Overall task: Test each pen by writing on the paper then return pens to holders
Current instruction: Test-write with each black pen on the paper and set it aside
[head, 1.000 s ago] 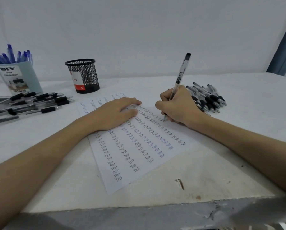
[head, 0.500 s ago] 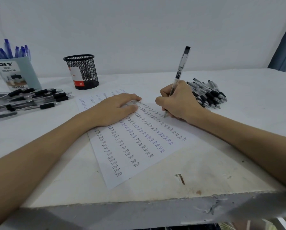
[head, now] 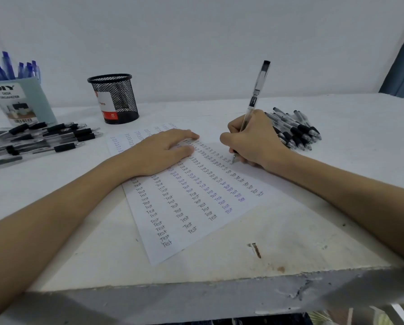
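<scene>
Right hand (head: 255, 141) grips 1 clear black-capped pen (head: 257, 90), near-upright, tip on white paper (head: 196, 219); black mesh holder (head: 114, 99) lies far left, nearer the flat left hand (head: 161, 151).

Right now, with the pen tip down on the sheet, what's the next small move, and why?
Probably finish the short test word where the tip rests. The right hand grips the pen with its tip on the paper at the end of a row of "Test" marks, and the left hand lies flat on the sheet, steadying it. The black mesh holder comes afterwards.
</scene>
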`<state>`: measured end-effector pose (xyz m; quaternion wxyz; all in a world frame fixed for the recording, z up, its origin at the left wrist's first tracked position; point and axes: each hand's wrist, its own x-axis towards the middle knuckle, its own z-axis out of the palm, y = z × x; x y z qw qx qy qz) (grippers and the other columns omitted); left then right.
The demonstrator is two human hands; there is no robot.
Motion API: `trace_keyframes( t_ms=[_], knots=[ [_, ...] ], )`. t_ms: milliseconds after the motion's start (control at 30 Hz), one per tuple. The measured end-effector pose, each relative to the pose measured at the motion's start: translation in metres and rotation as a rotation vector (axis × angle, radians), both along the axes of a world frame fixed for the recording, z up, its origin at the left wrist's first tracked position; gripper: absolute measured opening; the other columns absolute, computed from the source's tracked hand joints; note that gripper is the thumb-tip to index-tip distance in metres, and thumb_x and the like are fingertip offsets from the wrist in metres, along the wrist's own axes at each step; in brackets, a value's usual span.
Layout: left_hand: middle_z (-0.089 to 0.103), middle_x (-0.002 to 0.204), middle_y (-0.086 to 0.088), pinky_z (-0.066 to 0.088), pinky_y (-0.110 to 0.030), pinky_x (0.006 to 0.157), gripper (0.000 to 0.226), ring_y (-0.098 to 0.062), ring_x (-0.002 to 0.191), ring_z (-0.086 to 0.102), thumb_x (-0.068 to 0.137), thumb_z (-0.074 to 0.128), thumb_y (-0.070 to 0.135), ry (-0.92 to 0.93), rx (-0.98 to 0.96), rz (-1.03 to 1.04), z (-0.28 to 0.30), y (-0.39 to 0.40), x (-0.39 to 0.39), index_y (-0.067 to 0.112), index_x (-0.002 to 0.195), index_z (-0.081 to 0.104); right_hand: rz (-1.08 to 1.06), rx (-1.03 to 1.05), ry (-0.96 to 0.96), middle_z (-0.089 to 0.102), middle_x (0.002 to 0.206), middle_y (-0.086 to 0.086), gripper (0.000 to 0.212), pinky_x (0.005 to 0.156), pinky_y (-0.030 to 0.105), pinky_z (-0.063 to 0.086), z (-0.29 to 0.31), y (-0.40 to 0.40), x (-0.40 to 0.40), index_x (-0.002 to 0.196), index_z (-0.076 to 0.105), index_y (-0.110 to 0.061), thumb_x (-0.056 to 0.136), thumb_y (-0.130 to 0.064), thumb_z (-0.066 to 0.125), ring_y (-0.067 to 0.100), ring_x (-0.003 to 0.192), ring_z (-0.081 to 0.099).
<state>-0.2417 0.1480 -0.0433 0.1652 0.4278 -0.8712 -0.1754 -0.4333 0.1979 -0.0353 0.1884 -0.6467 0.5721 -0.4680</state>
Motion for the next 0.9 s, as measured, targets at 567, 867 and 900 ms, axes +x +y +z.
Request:
trace_keyframes(
  t_ms=[567, 867, 900],
  knots=[
    [0.041, 0.143, 0.015, 0.023, -0.019, 0.096, 0.037, 0.003, 0.118, 0.034, 0.097, 0.042, 0.037, -0.011, -0.009, -0.010, 0.000, -0.001, 0.000, 0.038, 0.135, 0.044, -0.037, 0.110, -0.212, 0.034, 0.038, 0.002, 0.036, 0.034, 0.012, 0.020, 0.004, -0.002, -0.002, 0.047, 0.038, -0.011, 0.077, 0.002, 0.053, 0.009, 0.027, 0.037],
    [0.040, 0.143, 0.016, 0.023, -0.018, 0.097, 0.038, 0.001, 0.123, 0.035, 0.097, 0.042, 0.038, -0.005, -0.012, -0.014, 0.000, 0.000, 0.001, 0.038, 0.135, 0.043, 0.096, 0.348, -0.457, 0.032, 0.034, 0.002, 0.024, 0.042, 0.018, 0.017, 0.023, -0.001, -0.009, 0.086, 0.039, -0.008, 0.098, -0.027, 0.048, 0.013, 0.030, 0.019],
    [0.040, 0.143, 0.016, 0.023, -0.018, 0.097, 0.037, 0.001, 0.123, 0.035, 0.097, 0.042, 0.038, -0.005, -0.012, -0.013, 0.000, -0.001, 0.001, 0.038, 0.135, 0.043, 0.113, 0.374, -0.504, 0.033, 0.035, 0.002, 0.024, 0.043, 0.020, 0.016, 0.022, -0.001, -0.010, 0.091, 0.039, -0.009, 0.100, -0.031, 0.044, 0.013, 0.029, 0.019]
  ],
)
